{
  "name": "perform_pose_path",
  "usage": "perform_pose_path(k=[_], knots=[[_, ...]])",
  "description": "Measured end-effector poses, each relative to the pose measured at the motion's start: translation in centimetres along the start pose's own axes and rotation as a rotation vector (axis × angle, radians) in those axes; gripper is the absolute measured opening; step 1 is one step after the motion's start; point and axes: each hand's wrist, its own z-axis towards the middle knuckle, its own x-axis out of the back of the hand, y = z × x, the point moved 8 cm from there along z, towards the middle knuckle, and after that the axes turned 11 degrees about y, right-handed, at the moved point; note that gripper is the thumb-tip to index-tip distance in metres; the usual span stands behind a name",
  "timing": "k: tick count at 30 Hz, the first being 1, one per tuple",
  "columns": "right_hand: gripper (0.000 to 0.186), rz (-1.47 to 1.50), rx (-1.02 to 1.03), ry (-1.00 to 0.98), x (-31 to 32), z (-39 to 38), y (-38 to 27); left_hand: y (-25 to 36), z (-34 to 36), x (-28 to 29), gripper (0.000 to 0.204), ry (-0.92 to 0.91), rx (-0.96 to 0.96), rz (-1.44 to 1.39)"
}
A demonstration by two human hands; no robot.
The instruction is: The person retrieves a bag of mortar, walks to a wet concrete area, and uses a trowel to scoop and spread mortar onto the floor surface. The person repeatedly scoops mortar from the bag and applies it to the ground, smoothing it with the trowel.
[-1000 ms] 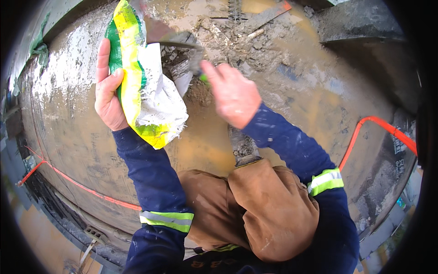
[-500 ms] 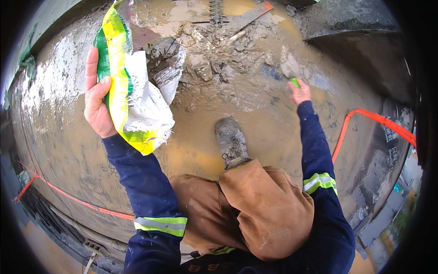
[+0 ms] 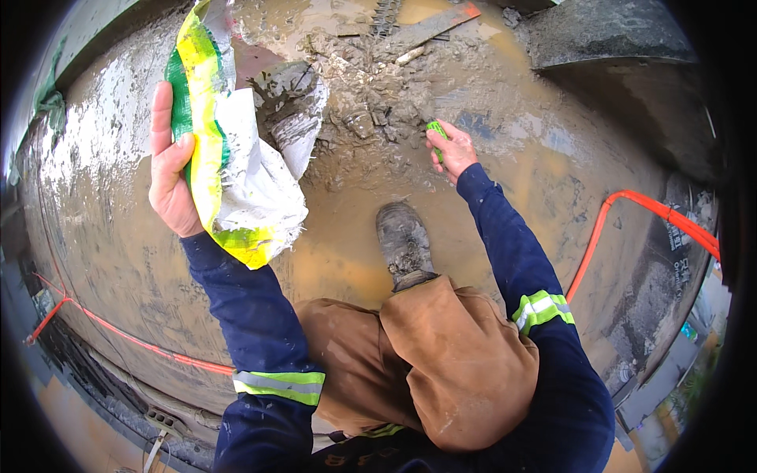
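My left hand [image 3: 172, 185] grips the edge of a woven plastic sack [image 3: 256, 177], white inside with a yellow and green outer side, its mouth held up and smeared with mud. To the right, my right hand [image 3: 456, 151] is closed round the bright green handle of a trowel [image 3: 435, 132]; its blade cannot be made out against the mud. Between sack and trowel lies a heap of wet, lumpy mud [image 3: 367, 110], right beside the sack's muddy side.
My muddy boot [image 3: 402, 236] stands in a brown puddle. A flat bar with an orange end [image 3: 438, 25] and a metal spring-like coil [image 3: 385, 17] lie beyond the heap. Orange hoses run at right [image 3: 599, 229] and left [image 3: 150, 347]. A concrete block [image 3: 607, 35] juts in at far right.
My right hand has swung left and inward with the trowel, from the open floor at right to the edge of the mud heap. The left hand and sack stay nearly still.
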Motion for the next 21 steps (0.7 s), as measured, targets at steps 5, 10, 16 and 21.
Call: perform_pose_path(k=[5,10,16,21], knots=[[0.057,-0.002,0.060,0.055,1.8,-3.3,-2.5,-0.4,0.2,0.1,0.059,-0.001,0.001,0.015],[0.059,-0.257,0.181,0.062,0.8,-9.2,-9.4,-0.4,-0.1,-0.3,0.060,0.037,0.013,-0.029],[0.051,-0.587,1.138,-0.006,-8.3,-17.1,-14.6,-0.8,-0.1,-0.5,0.060,0.030,-0.012,-0.001],[0.055,-1.076,1.195,-0.178,-16.0,-17.7,-12.3,-0.6,-0.1,-0.4,0.059,0.016,-0.024,0.032]])
